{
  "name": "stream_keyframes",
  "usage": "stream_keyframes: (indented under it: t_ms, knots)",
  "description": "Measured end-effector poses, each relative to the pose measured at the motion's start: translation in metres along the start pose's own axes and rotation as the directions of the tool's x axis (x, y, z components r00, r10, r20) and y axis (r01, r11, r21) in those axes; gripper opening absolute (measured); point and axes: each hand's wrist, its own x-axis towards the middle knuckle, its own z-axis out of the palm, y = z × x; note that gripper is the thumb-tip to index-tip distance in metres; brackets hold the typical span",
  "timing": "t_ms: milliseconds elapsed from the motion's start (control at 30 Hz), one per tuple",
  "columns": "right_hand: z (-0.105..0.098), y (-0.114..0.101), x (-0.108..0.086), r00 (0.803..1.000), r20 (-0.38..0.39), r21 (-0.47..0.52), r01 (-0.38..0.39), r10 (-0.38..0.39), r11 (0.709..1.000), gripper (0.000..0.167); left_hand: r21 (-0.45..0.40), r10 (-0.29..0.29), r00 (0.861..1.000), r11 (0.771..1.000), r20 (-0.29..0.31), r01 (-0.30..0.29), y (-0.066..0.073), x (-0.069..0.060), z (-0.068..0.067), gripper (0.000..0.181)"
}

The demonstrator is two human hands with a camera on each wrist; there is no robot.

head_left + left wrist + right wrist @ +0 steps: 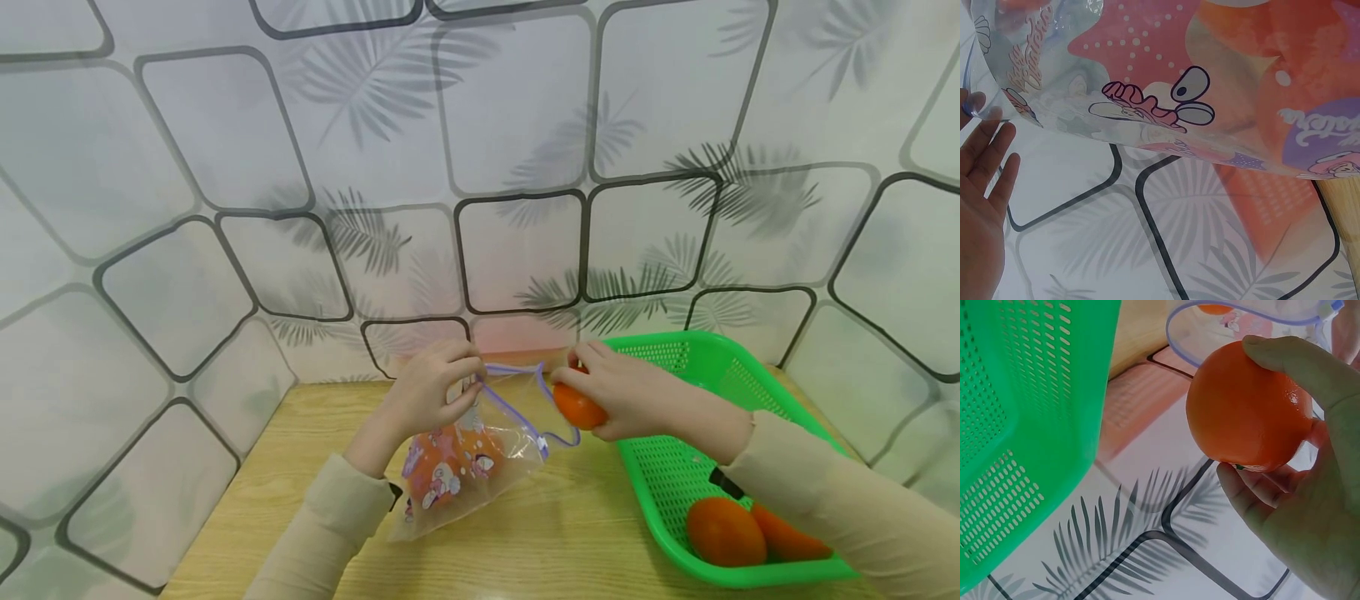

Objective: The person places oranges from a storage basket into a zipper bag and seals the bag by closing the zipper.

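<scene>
A clear printed zip bag [480, 467] with a purple edge and orange fruit inside rests on the table. My left hand [435, 387] pinches its upper rim; the left wrist view shows those fingers [988, 147] at the rim beside the printed film [1147, 94]. My right hand [630, 392] grips an orange fruit [579, 407] just right of the bag's open mouth. In the right wrist view, thumb and fingers of the hand [1310, 444] curl round the fruit [1247, 406], with the purple zip edge [1179, 337] behind it.
A green perforated basket [651, 500] stands on the right of the wooden table [300, 450], with orange fruits [726, 532] at its near end. A patterned covering [517, 250] rises behind and at both sides. The basket wall [1079, 425] is beside the right hand.
</scene>
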Motion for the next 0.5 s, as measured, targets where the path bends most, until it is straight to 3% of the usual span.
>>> stream_keyframes:
  t_ms: [500]
  knots:
    - [0.0065,-0.0043,0.0077,1.0,-0.009,-0.002,0.025,-0.025,1.0,0.078,0.009,0.002,1.0,1.0,-0.004,-0.002,0.0001,-0.0007,0.0001,0.005]
